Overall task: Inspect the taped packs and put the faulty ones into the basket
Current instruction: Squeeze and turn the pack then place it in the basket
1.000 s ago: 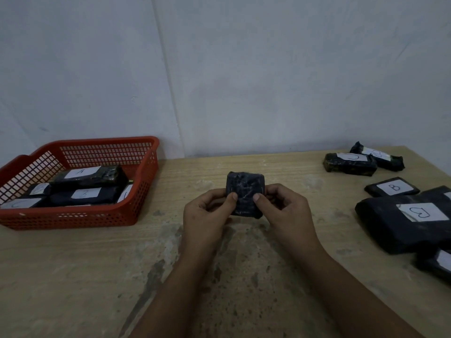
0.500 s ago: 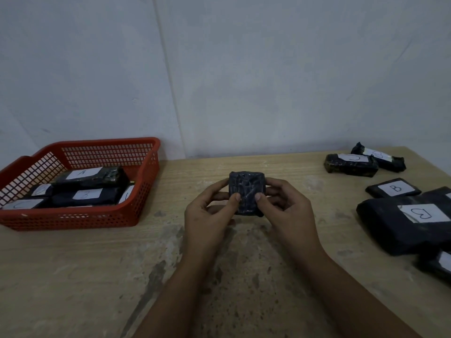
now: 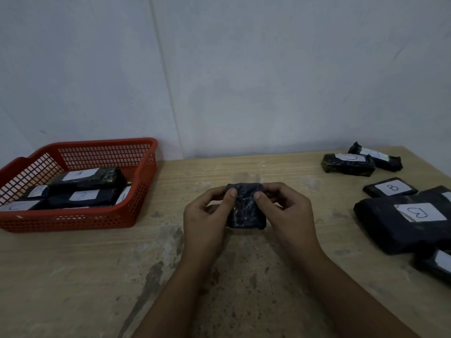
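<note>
**Small pack tipped toward the camera, both thumbs on its face**

Since half a second ago the small dark pack point(image 3: 245, 208) has been tilted so that more of its crinkled face is shown, and it has been lowered slightly nearer the desk point(image 3: 73, 276); the fingers behind it, spread earlier, are now seen curled in at its top edge.

The worn wooden desk is set against a pale wall point(image 3: 244, 69). On the left of the desk the red basket point(image 3: 144, 191) is seen, unmoved, with several black packs point(image 3: 83, 189) with white labels lying inside it, one marked "A" on top. On the right a large black pack point(image 3: 400, 223) with a "B" label is laid, overlapped at its near corner by another labelled pack point(image 3: 436, 264) cut off by the frame edge. Just behind it a flat smaller pack point(image 3: 390, 189) marked "B" is placed, and further back two long packs point(image 3: 349, 164) lie touching, one angled behind the other. None of these has been shifted.

The small pack is held above the middle of the desk, well apart from both groups. It is pinched by the left hand point(image 3: 207, 223) and the right hand point(image 3: 288, 218), each thumb pressed on the front face and the fingers clamped round the back. No label is visible on the facing side.
</note>
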Motion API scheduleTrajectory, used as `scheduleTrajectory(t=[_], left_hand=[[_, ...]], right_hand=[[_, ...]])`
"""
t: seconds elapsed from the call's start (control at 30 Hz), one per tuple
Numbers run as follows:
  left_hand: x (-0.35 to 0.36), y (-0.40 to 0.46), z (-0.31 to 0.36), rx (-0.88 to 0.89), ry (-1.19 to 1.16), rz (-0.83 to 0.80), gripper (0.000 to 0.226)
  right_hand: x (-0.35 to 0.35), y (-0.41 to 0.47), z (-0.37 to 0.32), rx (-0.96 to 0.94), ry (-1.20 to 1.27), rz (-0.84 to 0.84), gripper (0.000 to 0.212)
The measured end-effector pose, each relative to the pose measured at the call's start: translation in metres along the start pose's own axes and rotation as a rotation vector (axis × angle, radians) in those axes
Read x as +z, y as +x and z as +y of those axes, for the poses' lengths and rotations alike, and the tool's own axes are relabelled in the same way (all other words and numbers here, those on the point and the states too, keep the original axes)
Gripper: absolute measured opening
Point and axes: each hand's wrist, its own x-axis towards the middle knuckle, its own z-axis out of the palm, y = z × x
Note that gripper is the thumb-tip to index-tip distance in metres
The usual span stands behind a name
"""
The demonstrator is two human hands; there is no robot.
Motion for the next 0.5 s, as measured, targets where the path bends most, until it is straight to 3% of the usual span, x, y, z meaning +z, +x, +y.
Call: scheduleTrajectory(t=[0.33, 0.5], left_hand=[[0.0024, 0.0023, -0.0062, 0.014, -0.039, 0.001, 0.015], [0.0031, 0.0015, -0.0056, 0.125, 0.057, 0.039, 0.018]], right_hand=[[-0.0008, -0.0013, -0.0004, -0.026, -0.03, -0.003, 0.009], [0.0014, -0.0022, -0.0004, -0.114, -0.13, 0.038, 0.011]])
